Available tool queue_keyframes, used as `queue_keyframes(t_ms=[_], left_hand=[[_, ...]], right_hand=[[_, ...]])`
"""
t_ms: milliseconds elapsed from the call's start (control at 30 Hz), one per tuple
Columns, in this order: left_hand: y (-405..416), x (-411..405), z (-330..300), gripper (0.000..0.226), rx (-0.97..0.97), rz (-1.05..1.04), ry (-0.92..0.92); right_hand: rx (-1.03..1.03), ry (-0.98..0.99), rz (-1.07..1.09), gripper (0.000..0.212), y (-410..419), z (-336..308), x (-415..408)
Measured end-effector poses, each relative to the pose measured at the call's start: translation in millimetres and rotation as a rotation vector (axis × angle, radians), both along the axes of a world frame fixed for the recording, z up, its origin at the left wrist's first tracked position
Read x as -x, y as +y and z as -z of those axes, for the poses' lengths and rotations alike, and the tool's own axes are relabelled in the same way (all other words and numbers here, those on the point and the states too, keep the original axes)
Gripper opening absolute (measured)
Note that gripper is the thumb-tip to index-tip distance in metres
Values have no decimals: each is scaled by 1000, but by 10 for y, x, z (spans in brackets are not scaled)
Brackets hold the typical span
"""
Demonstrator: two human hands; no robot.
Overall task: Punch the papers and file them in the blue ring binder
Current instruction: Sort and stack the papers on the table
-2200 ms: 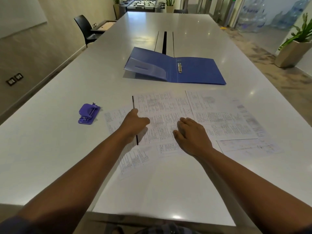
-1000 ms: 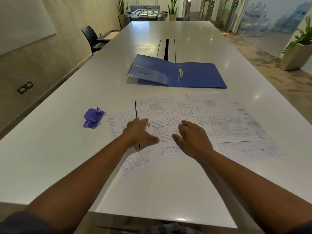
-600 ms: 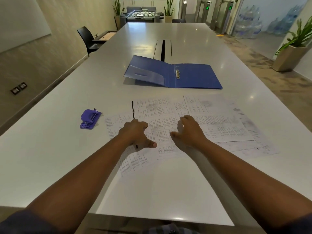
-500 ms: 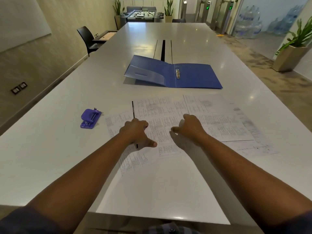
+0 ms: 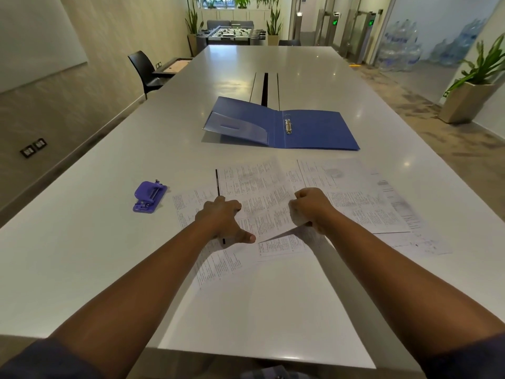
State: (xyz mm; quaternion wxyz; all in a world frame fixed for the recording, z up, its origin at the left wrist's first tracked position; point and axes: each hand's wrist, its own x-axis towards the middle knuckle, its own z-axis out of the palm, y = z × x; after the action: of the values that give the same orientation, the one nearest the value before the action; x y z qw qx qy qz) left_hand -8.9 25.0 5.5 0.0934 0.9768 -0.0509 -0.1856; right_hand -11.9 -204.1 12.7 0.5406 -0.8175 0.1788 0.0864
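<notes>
Across the whole view runs a long white table (image 5: 273, 310), w/ a dark slot down its middle at the far end. On it, far centre, the blue ring binder (image 5: 308, 129) lies open & flat, left cover slightly raised, metal rings (image 5: 288, 126) at the spine, no sheets in it. Nearer, the papers (image 5: 341, 198) are spread loose & overlapping in a wide patch from centre to right, printed side up. A thin black strip (image 5: 217, 181) runs along the left edge of one sheet. Left of the papers, apart from them, sits the purple hole punch (image 5: 150, 196).

Both forearms reach in from the near edge. Right hand (image 5: 310, 207) is over the centre sheets, fingers curled, pinching the near edge of a sheet (image 5: 262, 206) & lifting that corner off the pile; a shadow shows under it. Left hand (image 5: 224, 218) rests on the papers at the black strip, fingers curled down onto the sheet, thumb stuck out flat to the right; holds nothing that I can see.

Left of the table: black chair (image 5: 143, 71). Far right on the floor: potted plant (image 5: 475, 86).
</notes>
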Motion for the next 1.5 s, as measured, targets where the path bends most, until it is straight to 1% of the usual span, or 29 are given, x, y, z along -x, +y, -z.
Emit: queue_keyframes(t_ms=[100,167,233,267,367,400,467,500,533,567,600,633,667,733,800,867,933,967,1000,1100,1200,1267,1400,1500], left_hand=[[6,-17,9,117,9,3,6],[11,-57,8,120,126,-49,16],[37,-103,-2,126,369,-177,-18],[51,-123,-11,125,518,-245,-55],[47,-159,-95,98,938,-424,-143],[37,-184,-110,99,1053,-503,-143],[26,-233,-136,108,1205,-666,-114],[22,-260,-131,106,1237,-709,-104],[17,-289,-113,96,1274,-721,-84],[-13,-304,-100,75,1324,-718,-60],[-53,-296,-107,49,1366,-712,-42],[-100,-287,-118,28,1391,-703,-28],[-142,-289,-117,18,1394,-700,-30],[-207,-306,-105,14,1402,-679,-44],[-257,-332,-96,14,1397,-661,-37],[-304,-373,-69,14,1393,-649,-19],[-349,-402,-57,16,1376,-632,8],[-366,-416,-49,17,1373,-628,27],[-382,-428,-41,18,1374,-627,49],[-444,-445,-22,17,1383,-628,109],[-519,-451,2,17,1374,-620,171],[-559,-465,45,19,1375,-628,206],[-612,-453,106,25,1374,-654,244],[-618,-449,130,24,1369,-674,256]], right_hand=[[97,-75,-37,15,-1,33,32],[140,-132,-45,19,-20,41,57],[126,-173,-26,22,-65,12,71],[104,-190,-10,23,-92,-15,80],[28,-227,23,24,-185,-71,90],[2,-225,31,23,-218,-79,93],[-60,-205,48,21,-280,-73,96],[-84,-197,55,20,-308,-67,101],[-99,-193,60,20,-337,-57,106],[-105,-193,63,20,-367,-48,114],[-108,-197,67,21,-394,-40,124],[-103,-200,74,23,-423,-28,132],[-92,-207,84,28,-451,-17,139],[-53,-213,105,37,-518,5,149],[-5,-215,129,42,-604,23,141],[84,-226,150,33,-720,20,132],[310,-246,169,19,-894,5,127],[444,-235,170,26,-992,5,126],[540,-207,169,39,-1099,20,119],[702,-34,177,68,-1400,43,116],[751,127,176,91,-1611,74,118],[753,185,174,99,-1685,89,128],[798,209,130,106,-1802,133,94],[736,204,126,104,-1891,217,31]])
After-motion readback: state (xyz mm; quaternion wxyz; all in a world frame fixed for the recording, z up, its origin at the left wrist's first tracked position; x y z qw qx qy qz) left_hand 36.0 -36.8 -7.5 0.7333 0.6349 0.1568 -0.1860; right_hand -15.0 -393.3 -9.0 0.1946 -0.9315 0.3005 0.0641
